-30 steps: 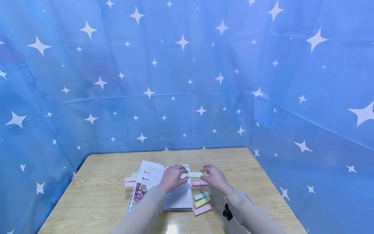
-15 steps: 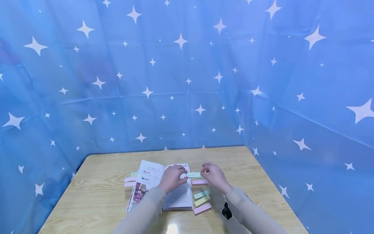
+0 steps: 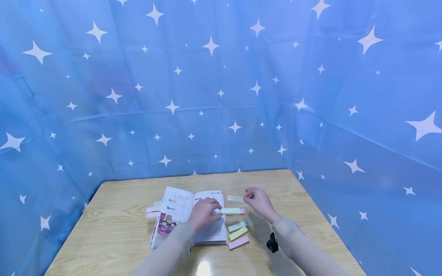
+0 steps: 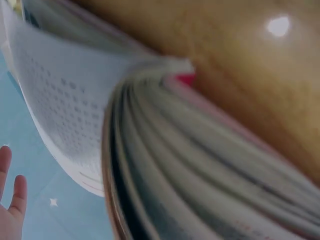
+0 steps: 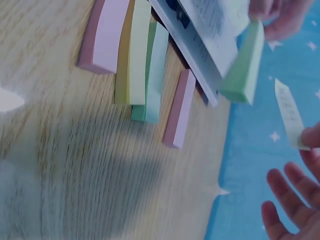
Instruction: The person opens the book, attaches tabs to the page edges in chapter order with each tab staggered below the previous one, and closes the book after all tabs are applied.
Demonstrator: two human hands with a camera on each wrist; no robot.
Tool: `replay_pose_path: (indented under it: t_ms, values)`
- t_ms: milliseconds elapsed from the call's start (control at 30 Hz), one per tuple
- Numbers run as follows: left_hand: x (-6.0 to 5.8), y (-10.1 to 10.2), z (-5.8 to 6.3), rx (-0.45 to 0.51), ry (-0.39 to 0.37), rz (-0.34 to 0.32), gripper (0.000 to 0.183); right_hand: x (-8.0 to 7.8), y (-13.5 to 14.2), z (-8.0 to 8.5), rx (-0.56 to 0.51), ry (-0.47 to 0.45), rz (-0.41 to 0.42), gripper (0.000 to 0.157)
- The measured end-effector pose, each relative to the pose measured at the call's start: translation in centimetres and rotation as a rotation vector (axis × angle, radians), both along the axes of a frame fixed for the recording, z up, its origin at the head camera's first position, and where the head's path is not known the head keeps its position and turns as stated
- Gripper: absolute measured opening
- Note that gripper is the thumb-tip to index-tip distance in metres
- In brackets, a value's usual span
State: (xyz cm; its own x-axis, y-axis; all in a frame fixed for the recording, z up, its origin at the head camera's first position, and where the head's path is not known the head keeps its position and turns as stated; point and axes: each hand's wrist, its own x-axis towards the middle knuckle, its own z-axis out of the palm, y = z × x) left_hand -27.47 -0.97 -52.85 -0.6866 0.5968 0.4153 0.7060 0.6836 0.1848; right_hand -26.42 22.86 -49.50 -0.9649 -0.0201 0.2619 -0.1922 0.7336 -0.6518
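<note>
My left hand (image 3: 206,213) lies over the open book (image 3: 177,201) and pinches the end of a green pad of sticky notes (image 5: 246,70). Two of its fingers (image 4: 19,197) show at the left edge of the left wrist view. My right hand (image 3: 259,201) is beyond the book's right side. Between its thumb and forefinger it pinches a single pale green sticky note (image 5: 288,112) with handwriting on it. The note is apart from the pad; the other right-hand fingers (image 5: 295,192) are spread.
By the book's right edge lie a pink pad (image 3: 238,243), a yellow pad (image 3: 238,233), a green pad (image 3: 237,226) and a narrower pink pad (image 5: 179,110). Pink tabs (image 3: 153,212) stick out at the book's left. A blue star-patterned curtain (image 3: 207,142) surrounds the wooden table (image 3: 121,218).
The written top note has come off the green pad. My right hand has moved away, up and to the right with it; my left hand still holds the pad, now slightly lower.
</note>
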Motion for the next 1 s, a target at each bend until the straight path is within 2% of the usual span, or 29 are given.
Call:
replay_pose_path:
  t_ms: [167,333,433,533,700,767,900,1000]
  values:
    - [1.6,0.9,-0.4,-0.034,0.004,-0.114,0.02,-0.1,0.6,0.0,-0.07,-0.048,-0.03,0.008]
    - [3.7,2.2,-0.1,-0.094,-0.026,-0.25,0.018,0.1,0.8,-0.3,-0.102,-0.065,-0.045,0.007]
    - [4.9,3.1,0.0,-0.139,-0.007,-0.317,0.018,0.0,0.9,-0.6,-0.108,-0.069,-0.051,0.006]
    - [5.6,3.7,-0.3,-0.197,-0.001,-0.351,0.018,0.0,0.9,-0.8,-0.107,-0.08,-0.059,0.005]
    - [6.2,3.9,-0.9,-0.296,0.002,-0.405,0.018,0.0,0.9,-1.1,-0.109,-0.094,-0.06,0.004]
    - [6.4,3.9,-1.1,-0.321,0.039,-0.424,0.019,0.1,0.9,-1.3,-0.1,-0.091,-0.057,0.004]
    - [6.5,3.9,-1.3,-0.356,0.089,-0.437,0.018,0.2,0.9,-1.7,-0.071,-0.078,-0.056,0.005]
    - [6.6,4.0,-1.4,-0.372,0.093,-0.439,0.018,0.4,0.7,-1.9,-0.068,-0.082,-0.042,0.006]
